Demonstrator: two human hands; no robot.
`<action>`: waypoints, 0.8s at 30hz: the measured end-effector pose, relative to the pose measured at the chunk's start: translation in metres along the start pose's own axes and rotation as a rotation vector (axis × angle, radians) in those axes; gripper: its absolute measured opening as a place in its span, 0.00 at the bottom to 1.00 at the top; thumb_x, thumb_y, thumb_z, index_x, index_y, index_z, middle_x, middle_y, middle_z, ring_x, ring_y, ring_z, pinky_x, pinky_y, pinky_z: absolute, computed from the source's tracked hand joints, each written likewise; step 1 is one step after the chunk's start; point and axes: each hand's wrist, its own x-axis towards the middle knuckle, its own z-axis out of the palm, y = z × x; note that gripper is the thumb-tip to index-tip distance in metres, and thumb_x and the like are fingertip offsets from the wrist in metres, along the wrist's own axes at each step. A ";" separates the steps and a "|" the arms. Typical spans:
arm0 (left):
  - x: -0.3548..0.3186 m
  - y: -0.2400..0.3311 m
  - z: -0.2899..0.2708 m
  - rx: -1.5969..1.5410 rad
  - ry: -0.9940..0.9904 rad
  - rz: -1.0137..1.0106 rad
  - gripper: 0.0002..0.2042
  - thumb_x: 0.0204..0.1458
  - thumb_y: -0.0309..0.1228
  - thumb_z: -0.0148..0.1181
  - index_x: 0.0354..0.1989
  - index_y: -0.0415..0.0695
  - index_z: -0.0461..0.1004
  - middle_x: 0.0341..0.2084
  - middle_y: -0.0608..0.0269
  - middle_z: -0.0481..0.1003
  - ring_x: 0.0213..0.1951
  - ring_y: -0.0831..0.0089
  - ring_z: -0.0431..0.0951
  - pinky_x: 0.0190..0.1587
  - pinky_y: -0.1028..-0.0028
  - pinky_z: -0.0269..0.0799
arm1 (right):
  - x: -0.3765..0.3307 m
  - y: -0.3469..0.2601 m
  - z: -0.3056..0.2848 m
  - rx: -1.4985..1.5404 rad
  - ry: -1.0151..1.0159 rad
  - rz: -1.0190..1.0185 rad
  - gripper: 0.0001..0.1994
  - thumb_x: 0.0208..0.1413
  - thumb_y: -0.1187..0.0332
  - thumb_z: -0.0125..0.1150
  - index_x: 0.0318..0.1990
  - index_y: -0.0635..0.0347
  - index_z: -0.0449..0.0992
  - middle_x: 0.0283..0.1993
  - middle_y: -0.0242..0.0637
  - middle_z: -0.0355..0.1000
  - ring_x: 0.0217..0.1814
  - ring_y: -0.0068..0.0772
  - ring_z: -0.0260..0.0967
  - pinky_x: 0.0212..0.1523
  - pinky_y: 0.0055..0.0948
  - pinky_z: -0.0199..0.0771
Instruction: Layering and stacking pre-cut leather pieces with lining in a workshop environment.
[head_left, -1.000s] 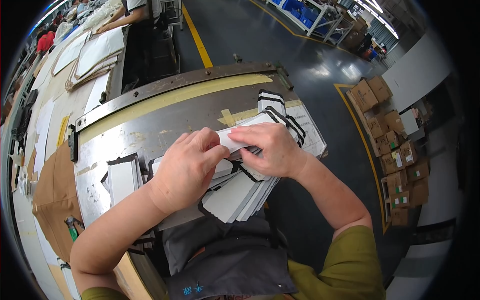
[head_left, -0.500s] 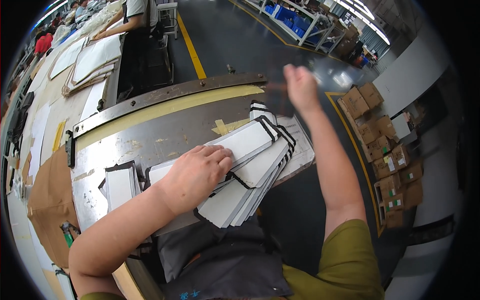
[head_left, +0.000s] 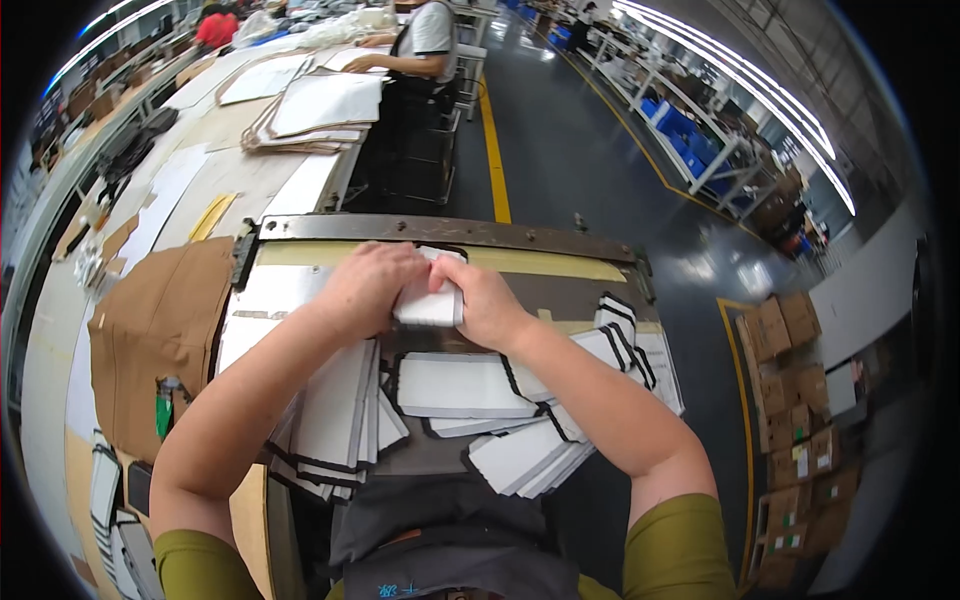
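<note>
Both my hands meet over the metal plate [head_left: 455, 341], just short of the bolted bar at its far edge. Between them is a small white panel [head_left: 430, 308] with a black edge. My left hand [head_left: 372, 285] grips the panel's left side, fingers bent over it. From the right, my right hand [head_left: 482, 300] pinches it, thumb on top, fingers curled. Nearer me, white black-edged panels [head_left: 455, 385] lie in a loose pile beneath my right forearm. A second stack of panels [head_left: 335, 405] lies beside my left forearm.
A metal bar [head_left: 440, 232] with bolts and a yellow strip runs along the plate's far edge. Brown fabric [head_left: 150, 340] hangs at the left. Beyond, a long table [head_left: 230, 125] holds sheet stacks, with a person beside it. Cardboard boxes [head_left: 795, 400] stand on the right.
My right hand, raised at the right before, has come down and left to the panel. My left hand has left the pile and moved farther away. The view has turned.
</note>
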 end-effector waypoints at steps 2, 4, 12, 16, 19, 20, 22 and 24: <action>-0.006 -0.013 0.022 -0.134 0.120 -0.057 0.18 0.49 0.23 0.59 0.51 0.42 0.76 0.57 0.55 0.73 0.61 0.58 0.71 0.64 0.63 0.63 | 0.002 0.002 0.005 -0.058 0.007 -0.134 0.11 0.49 0.77 0.62 0.38 0.57 0.69 0.44 0.49 0.76 0.51 0.55 0.73 0.48 0.44 0.72; -0.006 -0.013 0.026 -0.195 0.123 -0.094 0.16 0.51 0.23 0.58 0.49 0.42 0.77 0.56 0.56 0.74 0.59 0.58 0.72 0.62 0.63 0.64 | 0.000 0.003 0.005 -0.054 0.023 -0.108 0.12 0.46 0.77 0.64 0.39 0.58 0.71 0.47 0.46 0.77 0.55 0.51 0.72 0.53 0.43 0.71; -0.008 -0.006 0.029 0.009 0.235 -0.071 0.16 0.51 0.24 0.58 0.50 0.43 0.77 0.54 0.60 0.75 0.56 0.62 0.73 0.62 0.64 0.63 | 0.002 0.010 -0.004 -0.490 0.055 -0.266 0.21 0.47 0.72 0.64 0.52 0.55 0.80 0.57 0.44 0.75 0.63 0.42 0.70 0.67 0.45 0.64; -0.007 -0.009 0.032 -0.039 0.317 -0.018 0.19 0.48 0.23 0.60 0.51 0.44 0.77 0.54 0.61 0.75 0.57 0.62 0.72 0.62 0.63 0.63 | 0.003 0.012 -0.006 -0.431 0.011 -0.204 0.20 0.48 0.71 0.64 0.52 0.54 0.80 0.58 0.43 0.75 0.64 0.41 0.69 0.68 0.45 0.63; -0.007 -0.008 0.032 -0.024 0.262 -0.029 0.19 0.48 0.23 0.61 0.52 0.44 0.77 0.55 0.61 0.75 0.57 0.62 0.72 0.62 0.63 0.63 | 0.000 0.013 -0.008 -0.435 0.004 -0.187 0.20 0.49 0.70 0.64 0.53 0.52 0.80 0.59 0.44 0.74 0.65 0.41 0.68 0.69 0.45 0.60; -0.006 -0.006 0.031 -0.024 0.258 -0.023 0.19 0.48 0.23 0.61 0.52 0.44 0.77 0.55 0.61 0.75 0.57 0.62 0.72 0.62 0.63 0.63 | 0.000 0.017 -0.008 -0.405 -0.005 -0.202 0.20 0.50 0.70 0.64 0.53 0.53 0.80 0.59 0.44 0.74 0.66 0.41 0.68 0.70 0.45 0.60; -0.009 -0.002 0.026 0.034 0.274 -0.065 0.19 0.48 0.23 0.61 0.52 0.44 0.77 0.55 0.61 0.75 0.57 0.62 0.72 0.62 0.63 0.63 | 0.001 0.018 -0.007 -0.370 -0.009 -0.215 0.20 0.50 0.70 0.64 0.53 0.53 0.80 0.60 0.44 0.73 0.66 0.41 0.67 0.70 0.45 0.59; -0.008 -0.005 0.031 0.037 0.311 -0.057 0.19 0.48 0.23 0.61 0.51 0.44 0.77 0.55 0.61 0.75 0.56 0.62 0.72 0.62 0.63 0.63 | 0.004 0.016 -0.007 -0.333 -0.041 -0.170 0.22 0.50 0.71 0.65 0.56 0.56 0.78 0.62 0.47 0.71 0.70 0.41 0.64 0.72 0.46 0.55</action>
